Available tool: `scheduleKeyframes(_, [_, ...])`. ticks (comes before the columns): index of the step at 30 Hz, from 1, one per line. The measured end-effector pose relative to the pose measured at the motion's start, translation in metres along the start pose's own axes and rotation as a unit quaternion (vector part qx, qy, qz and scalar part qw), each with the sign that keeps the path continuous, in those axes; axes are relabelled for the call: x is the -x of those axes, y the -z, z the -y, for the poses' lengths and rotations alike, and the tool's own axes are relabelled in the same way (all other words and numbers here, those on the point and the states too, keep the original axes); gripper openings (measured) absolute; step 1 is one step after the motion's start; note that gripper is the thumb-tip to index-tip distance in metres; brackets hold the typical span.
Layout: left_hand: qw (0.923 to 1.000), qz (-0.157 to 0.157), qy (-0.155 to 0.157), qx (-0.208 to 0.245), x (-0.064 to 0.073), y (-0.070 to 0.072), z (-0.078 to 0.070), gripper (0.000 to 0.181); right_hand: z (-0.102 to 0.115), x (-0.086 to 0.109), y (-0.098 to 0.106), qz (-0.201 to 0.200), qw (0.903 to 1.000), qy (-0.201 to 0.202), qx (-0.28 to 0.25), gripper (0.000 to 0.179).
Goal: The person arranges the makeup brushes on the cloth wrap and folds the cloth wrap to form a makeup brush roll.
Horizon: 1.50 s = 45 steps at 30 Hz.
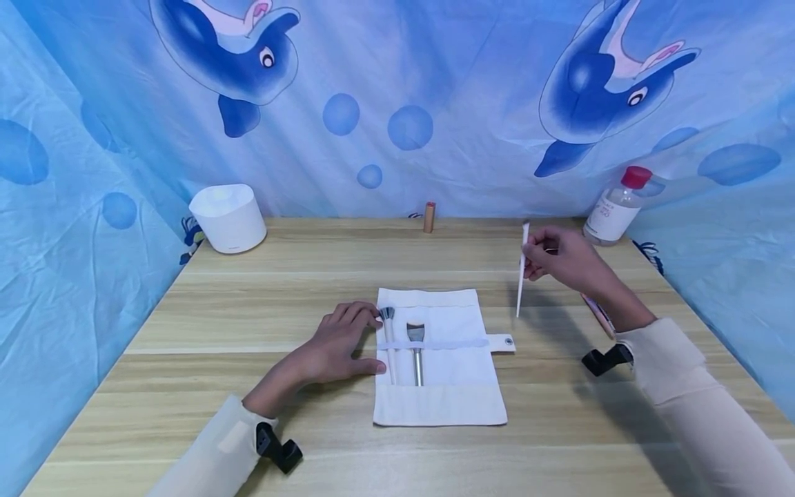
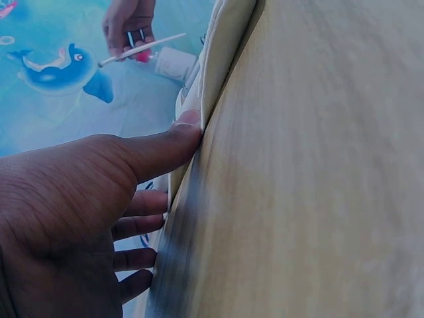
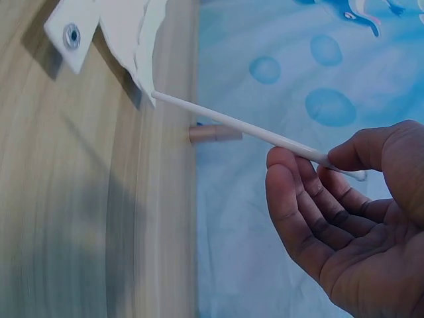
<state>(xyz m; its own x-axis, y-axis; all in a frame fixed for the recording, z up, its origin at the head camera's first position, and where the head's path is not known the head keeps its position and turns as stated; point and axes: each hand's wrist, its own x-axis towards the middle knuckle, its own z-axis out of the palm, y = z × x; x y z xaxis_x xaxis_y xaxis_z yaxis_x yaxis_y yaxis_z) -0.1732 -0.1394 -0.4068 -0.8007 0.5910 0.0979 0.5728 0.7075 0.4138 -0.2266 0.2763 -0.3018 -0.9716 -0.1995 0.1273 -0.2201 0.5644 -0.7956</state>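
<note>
A white cloth brush roll (image 1: 444, 407) lies unfolded on the table, its snap tab sticking out to the right. Two makeup brushes sit in it under a lace strip: a white-handled brush (image 1: 390, 345) at the left and a silver flat-topped brush (image 1: 417, 352) beside it. My left hand (image 1: 338, 345) rests on the roll's left edge, thumb and fingertips at the border, fingers spread. Above the table to the right of the roll, my right hand (image 1: 562, 259) pinches a thin white makeup brush (image 3: 245, 129) between thumb and fingers, handle end pointing down, bristles up.
A white round-cornered container (image 1: 228, 217) stands at the back left. At the back middle is a small brown tube (image 1: 429, 217). A clear bottle with a red cap (image 1: 613, 210) stands at the back right. A flat pinkish item (image 1: 599, 316) lies partly under the right forearm.
</note>
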Motion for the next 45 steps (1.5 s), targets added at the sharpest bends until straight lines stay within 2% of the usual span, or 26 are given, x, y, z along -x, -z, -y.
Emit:
scheduleKeyframes(11, [0.9998,0.016,0.012,0.009,0.002,0.01,-0.011,0.063,0.008,-0.008,-0.021,0.035,0.998,0.007,-0.053,0.031])
scheduleKeyframes(24, [0.9998,0.014,0.013,0.011,0.004,0.01,-0.01,0.064,0.011,-0.022,-0.058,0.049,0.9942,0.024,-0.092,0.029])
scheduleKeyframes(45, [0.9998,0.014,0.013,0.003,0.004,0.01,-0.011,0.065,0.02,-0.027,-0.103,0.074,0.9853,0.013,-0.153,0.027])
